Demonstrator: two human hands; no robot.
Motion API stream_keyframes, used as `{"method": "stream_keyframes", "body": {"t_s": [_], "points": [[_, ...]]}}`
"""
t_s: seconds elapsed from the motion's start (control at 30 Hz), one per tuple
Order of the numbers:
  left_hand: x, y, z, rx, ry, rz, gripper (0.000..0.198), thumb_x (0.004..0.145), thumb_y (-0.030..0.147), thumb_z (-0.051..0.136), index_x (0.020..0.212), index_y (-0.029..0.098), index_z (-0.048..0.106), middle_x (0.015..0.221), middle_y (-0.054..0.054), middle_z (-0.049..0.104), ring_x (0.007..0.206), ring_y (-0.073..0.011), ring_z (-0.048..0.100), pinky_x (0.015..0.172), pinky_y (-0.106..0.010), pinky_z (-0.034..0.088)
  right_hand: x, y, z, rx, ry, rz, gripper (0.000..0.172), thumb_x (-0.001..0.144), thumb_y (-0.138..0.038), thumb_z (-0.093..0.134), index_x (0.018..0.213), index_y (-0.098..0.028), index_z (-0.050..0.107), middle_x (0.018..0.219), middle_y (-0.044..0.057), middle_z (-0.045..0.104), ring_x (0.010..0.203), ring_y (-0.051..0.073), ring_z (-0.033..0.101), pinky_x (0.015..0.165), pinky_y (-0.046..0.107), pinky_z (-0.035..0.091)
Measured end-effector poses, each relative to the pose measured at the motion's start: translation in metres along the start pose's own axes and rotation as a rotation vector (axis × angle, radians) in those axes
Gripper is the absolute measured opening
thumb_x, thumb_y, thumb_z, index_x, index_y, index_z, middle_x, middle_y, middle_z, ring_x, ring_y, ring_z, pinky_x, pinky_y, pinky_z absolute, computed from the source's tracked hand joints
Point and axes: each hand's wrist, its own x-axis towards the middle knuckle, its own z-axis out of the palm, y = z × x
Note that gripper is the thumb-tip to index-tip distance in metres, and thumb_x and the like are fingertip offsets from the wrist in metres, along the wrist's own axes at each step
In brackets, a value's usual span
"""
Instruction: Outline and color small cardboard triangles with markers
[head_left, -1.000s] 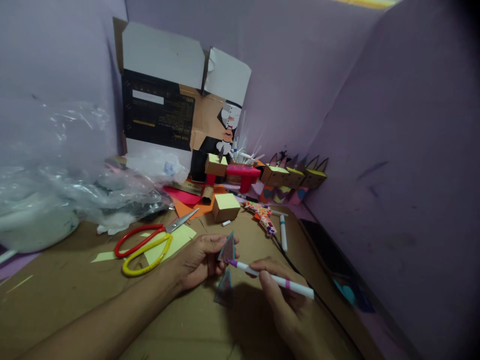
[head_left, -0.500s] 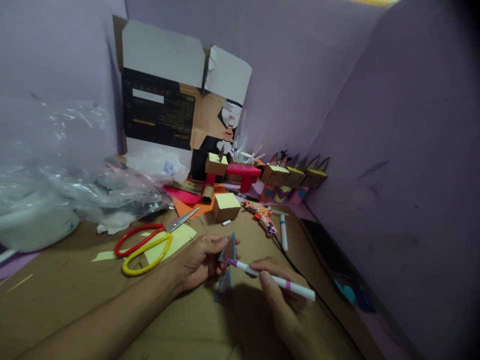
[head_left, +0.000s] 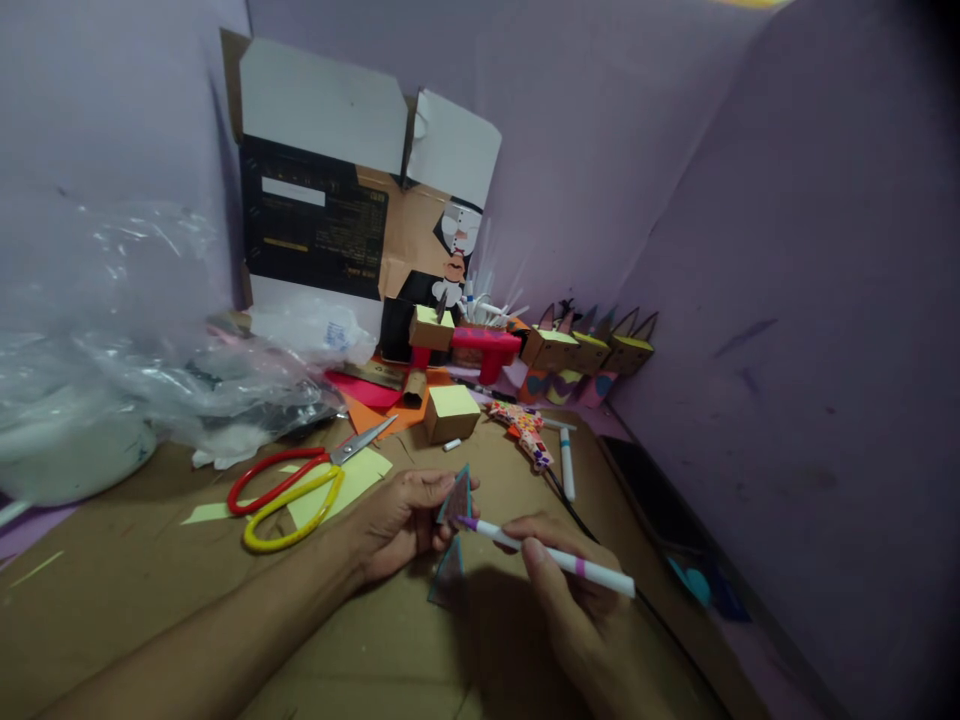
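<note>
My left hand (head_left: 397,520) pinches a small triangular card piece (head_left: 456,496) with a blue edge, holding it upright over the brown cardboard sheet (head_left: 150,580). My right hand (head_left: 570,610) grips a white marker with a purple tip (head_left: 547,556), and the tip touches the triangle's lower part. A second triangular piece (head_left: 448,576) lies flat on the cardboard just below, between my two hands.
Red and yellow scissors (head_left: 289,484) lie on yellow paper scraps (head_left: 352,478) to the left. A small cardboard cube (head_left: 452,412), a patterned glue gun (head_left: 525,430), another marker (head_left: 565,463), a row of cube figures (head_left: 589,352), a printed box (head_left: 352,200) and crumpled plastic (head_left: 112,340) stand behind. A dark phone (head_left: 656,500) lies right.
The marker has tilted slightly, its back end dropping a little to the right. Both hands stay almost where they were.
</note>
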Motion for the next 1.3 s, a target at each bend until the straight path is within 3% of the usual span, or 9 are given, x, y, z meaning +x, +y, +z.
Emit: {"method": "stream_keyframes", "body": {"t_s": [0.13, 0.33, 0.47, 0.6, 0.8, 1.0, 1.2, 1.3], "points": [[0.0002, 0.0003, 0.0003, 0.018, -0.004, 0.008, 0.020, 0.071, 0.023, 0.062, 0.085, 0.010, 0.065, 0.068, -0.008, 0.062, 0.042, -0.0052, 0.047, 0.041, -0.017, 0.032, 0.0000, -0.0006, -0.0005, -0.030, -0.022, -0.007, 0.016, 0.081, -0.019, 0.049, 0.077, -0.019, 0.065, 0.063, 0.003, 0.061, 0.056, 0.015, 0.057, 0.048, 0.024, 0.041], [0.0005, -0.0003, -0.0018, 0.002, -0.024, 0.011, 0.019, 0.071, 0.022, 0.061, 0.085, 0.009, 0.065, 0.068, -0.008, 0.062, 0.042, -0.0051, 0.046, 0.041, -0.016, 0.032, -0.0014, 0.0022, -0.0026, -0.003, 0.064, 0.002, 0.016, 0.080, -0.018, 0.050, 0.075, -0.020, 0.066, 0.061, 0.002, 0.060, 0.054, 0.015, 0.056, 0.049, 0.024, 0.040], [-0.0001, 0.0000, -0.0004, -0.003, 0.018, -0.005, 0.018, 0.072, 0.020, 0.060, 0.086, 0.010, 0.065, 0.068, -0.008, 0.063, 0.046, -0.0061, 0.050, 0.043, -0.016, 0.034, -0.0007, 0.0001, 0.0003, 0.036, -0.021, -0.039, 0.016, 0.080, -0.015, 0.049, 0.082, -0.020, 0.064, 0.065, 0.002, 0.061, 0.058, 0.015, 0.057, 0.051, 0.024, 0.041], [0.0014, -0.0003, -0.0016, 0.000, -0.012, 0.010, 0.019, 0.073, 0.021, 0.059, 0.087, 0.010, 0.066, 0.069, -0.009, 0.064, 0.042, -0.0058, 0.048, 0.041, -0.017, 0.033, -0.0004, 0.0010, -0.0018, -0.025, -0.041, -0.018, 0.016, 0.080, -0.016, 0.049, 0.077, -0.019, 0.064, 0.060, 0.002, 0.058, 0.053, 0.014, 0.055, 0.049, 0.024, 0.039], [0.0014, -0.0005, -0.0017, -0.004, -0.004, 0.005, 0.018, 0.072, 0.021, 0.059, 0.085, 0.010, 0.066, 0.069, -0.009, 0.064, 0.044, -0.0060, 0.048, 0.041, -0.016, 0.034, -0.0011, 0.0027, -0.0029, 0.034, 0.035, 0.011, 0.017, 0.081, -0.018, 0.049, 0.078, -0.020, 0.065, 0.063, 0.003, 0.061, 0.059, 0.016, 0.058, 0.051, 0.025, 0.042], [0.0007, -0.0008, 0.0000, 0.005, 0.006, 0.001, 0.020, 0.071, 0.023, 0.061, 0.087, 0.010, 0.065, 0.070, -0.008, 0.062, 0.050, -0.0081, 0.052, 0.042, -0.016, 0.037, 0.0002, -0.0028, 0.0029, 0.033, -0.091, -0.055, 0.016, 0.080, -0.013, 0.049, 0.085, -0.019, 0.063, 0.067, 0.003, 0.062, 0.061, 0.015, 0.058, 0.054, 0.025, 0.043], [0.0011, -0.0006, 0.0016, 0.024, 0.019, -0.013, 0.019, 0.071, 0.022, 0.061, 0.084, 0.009, 0.065, 0.068, -0.008, 0.061, 0.051, -0.0082, 0.052, 0.042, -0.015, 0.037, -0.0008, -0.0003, 0.0016, 0.029, -0.044, -0.016, 0.017, 0.081, -0.014, 0.048, 0.082, -0.021, 0.063, 0.065, 0.001, 0.061, 0.061, 0.015, 0.058, 0.053, 0.024, 0.042], [0.0006, -0.0013, 0.0015, 0.039, 0.014, -0.009, 0.020, 0.070, 0.023, 0.062, 0.084, 0.009, 0.065, 0.069, -0.008, 0.062, 0.049, -0.0072, 0.051, 0.042, -0.015, 0.036, 0.0001, -0.0005, 0.0012, 0.026, -0.103, -0.025, 0.017, 0.081, -0.014, 0.048, 0.085, -0.020, 0.063, 0.068, 0.002, 0.061, 0.063, 0.015, 0.059, 0.055, 0.024, 0.042]]}}
